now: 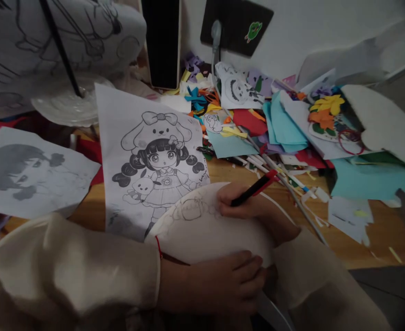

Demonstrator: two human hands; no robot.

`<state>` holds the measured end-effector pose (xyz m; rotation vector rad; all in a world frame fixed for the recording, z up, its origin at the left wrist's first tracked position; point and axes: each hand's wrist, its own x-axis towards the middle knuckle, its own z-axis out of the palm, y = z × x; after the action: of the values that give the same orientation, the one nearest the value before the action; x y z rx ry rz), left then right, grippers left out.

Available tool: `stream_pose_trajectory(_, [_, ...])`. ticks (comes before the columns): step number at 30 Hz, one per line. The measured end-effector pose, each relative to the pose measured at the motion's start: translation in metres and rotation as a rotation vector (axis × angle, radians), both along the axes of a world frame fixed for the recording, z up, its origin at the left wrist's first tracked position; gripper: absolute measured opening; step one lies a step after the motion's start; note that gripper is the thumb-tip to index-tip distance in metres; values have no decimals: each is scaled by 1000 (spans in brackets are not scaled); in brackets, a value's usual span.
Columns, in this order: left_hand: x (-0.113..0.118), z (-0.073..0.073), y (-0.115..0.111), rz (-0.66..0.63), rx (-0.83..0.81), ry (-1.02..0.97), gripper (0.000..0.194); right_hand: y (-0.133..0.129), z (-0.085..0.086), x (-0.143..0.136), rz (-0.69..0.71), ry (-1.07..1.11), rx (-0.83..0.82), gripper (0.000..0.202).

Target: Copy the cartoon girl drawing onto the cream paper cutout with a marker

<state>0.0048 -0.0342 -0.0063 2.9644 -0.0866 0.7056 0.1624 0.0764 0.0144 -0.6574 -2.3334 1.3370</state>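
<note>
Closed around a black pen with a red end (257,187), my right hand (238,202) rests on the upper right of a white round board (202,234). Faint pencil-like lines and a small outlined figure (191,208) show near the board's upper edge; the pen's tip is hidden by my fingers. My left hand (223,280), with a red string on the wrist, bends its fingers over the board's lower edge. Behind the board and partly under it lies a printed drawing of a girl in a dog-shaped hat (161,156).
Another drawing (33,172) lies at left, near a clear plastic dish (66,108). Colourful paper scraps (202,101), folded blue paper (285,122) and thin sticks (285,172) crowd the wooden table (378,255). A dark tablet-like panel (236,25) with a cable stands behind.
</note>
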Motion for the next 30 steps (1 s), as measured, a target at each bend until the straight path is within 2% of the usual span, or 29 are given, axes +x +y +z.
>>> stream_pose_trajectory(12, [0,4,3,-7,18,12,26,-1,3,-2,-25,-7,15,33])
stream_pose_trajectory(18, [-1,6,2,14,40,7,26,-4,8,-4,-95,-36,8,33])
stream_pose_trajectory(21, [-2,11,5,13,54,6,29,-4,6,-5,-315,38,-76,34])
stream_pose_trajectory(25, [-4,20,11,-125,106,-30,30,3,-1,-3,-766,135,-85,26])
stream_pose_trajectory(28, [-6,19,14,-241,142,-50,30,6,3,-4,-899,-14,16,23])
stream_pose_trajectory(30, [-5,14,15,-146,97,33,29,2,20,-9,-902,-129,107,27])
